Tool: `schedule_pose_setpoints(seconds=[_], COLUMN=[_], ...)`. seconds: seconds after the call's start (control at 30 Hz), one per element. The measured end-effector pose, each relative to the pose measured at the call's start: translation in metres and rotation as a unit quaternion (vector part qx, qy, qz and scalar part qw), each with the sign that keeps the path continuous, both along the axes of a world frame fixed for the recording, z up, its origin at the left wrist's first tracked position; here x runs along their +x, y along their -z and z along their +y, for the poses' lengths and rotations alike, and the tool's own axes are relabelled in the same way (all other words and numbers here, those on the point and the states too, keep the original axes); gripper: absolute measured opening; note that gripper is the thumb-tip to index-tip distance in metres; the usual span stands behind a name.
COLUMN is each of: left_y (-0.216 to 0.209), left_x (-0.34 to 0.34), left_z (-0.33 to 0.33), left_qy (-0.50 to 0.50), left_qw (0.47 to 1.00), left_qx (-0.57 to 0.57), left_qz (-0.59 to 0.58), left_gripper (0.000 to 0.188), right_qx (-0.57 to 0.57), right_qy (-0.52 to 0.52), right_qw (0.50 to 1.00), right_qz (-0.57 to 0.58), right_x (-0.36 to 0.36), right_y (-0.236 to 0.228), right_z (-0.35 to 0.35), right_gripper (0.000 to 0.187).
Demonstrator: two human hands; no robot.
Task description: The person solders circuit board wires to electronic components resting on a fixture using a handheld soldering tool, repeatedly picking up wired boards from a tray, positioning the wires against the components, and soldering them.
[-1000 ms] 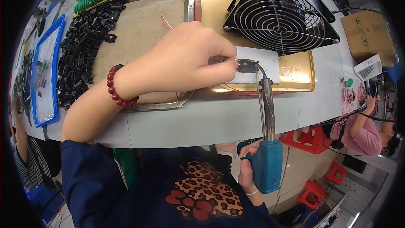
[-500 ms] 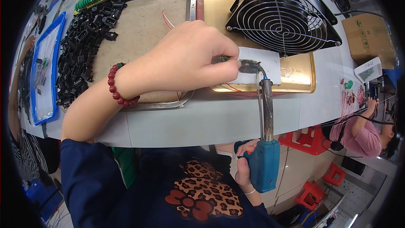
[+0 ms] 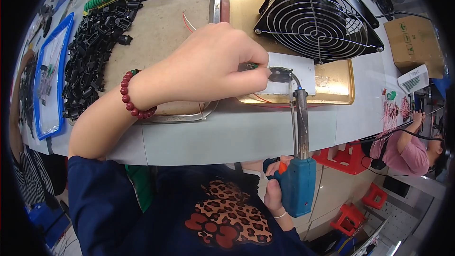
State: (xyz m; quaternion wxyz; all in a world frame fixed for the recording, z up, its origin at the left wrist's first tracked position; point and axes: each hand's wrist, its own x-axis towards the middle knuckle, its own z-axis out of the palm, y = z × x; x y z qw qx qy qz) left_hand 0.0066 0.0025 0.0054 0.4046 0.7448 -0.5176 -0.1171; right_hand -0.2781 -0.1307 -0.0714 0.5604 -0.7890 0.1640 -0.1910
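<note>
My left hand [image 3: 227, 64] reaches across the bench, thumb and fingers pinched at the left end of a small black plastic part [image 3: 280, 74]. That part lies over a white sheet [image 3: 303, 68] on a gold metal tray [image 3: 351, 83]. A bit of green shows by the fingertips; the rest of the grip is hidden. Below the bench edge, my right hand [image 3: 274, 192] is wrapped round the handle of a teal soldering gun [image 3: 299, 185] with an orange trigger. The gun stands upright, its bent tip at the black part's right end. Red wire [image 3: 261, 98] runs beneath my left hand.
Behind the sheet stands a black fan with a wire guard [image 3: 316, 33]. A metal tray [image 3: 161, 14] with many black plastic parts [image 3: 97, 52] lies left, beside a blue tray [image 3: 42, 128]. A cardboard box [image 3: 412, 42] sits right; a co-worker in pink [image 3: 410, 154] works beyond.
The soldering gun has shifted very slightly right, and more of its orange trigger shows beside my right fingers. My left hand and the black part stay in place.
</note>
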Motion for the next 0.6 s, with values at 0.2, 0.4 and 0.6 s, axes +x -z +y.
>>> schedule_pose_setpoints(seconds=[0.2,0.4,0.6], left_y=[0.000,0.000,-0.002], left_x=[0.001,0.001,-0.001], left_z=[0.001,-0.001,0.001], left_qy=[0.004,0.012,0.003], left_qw=[1.000,1.000,0.999], left_qx=[-0.003,-0.004,-0.002], left_qz=[-0.005,0.025,0.050], left_gripper=[0.030,0.029,0.028], right_qx=[0.073,0.053,0.015], right_qy=[-0.010,0.010,-0.001], right_qw=[0.995,0.997,0.999], right_qz=[-0.072,-0.058,-0.032], right_x=[0.002,0.005,0.005], right_y=[-0.008,-0.009,-0.004], right_z=[-0.003,0.000,0.001], right_gripper=[0.044,0.041,0.031])
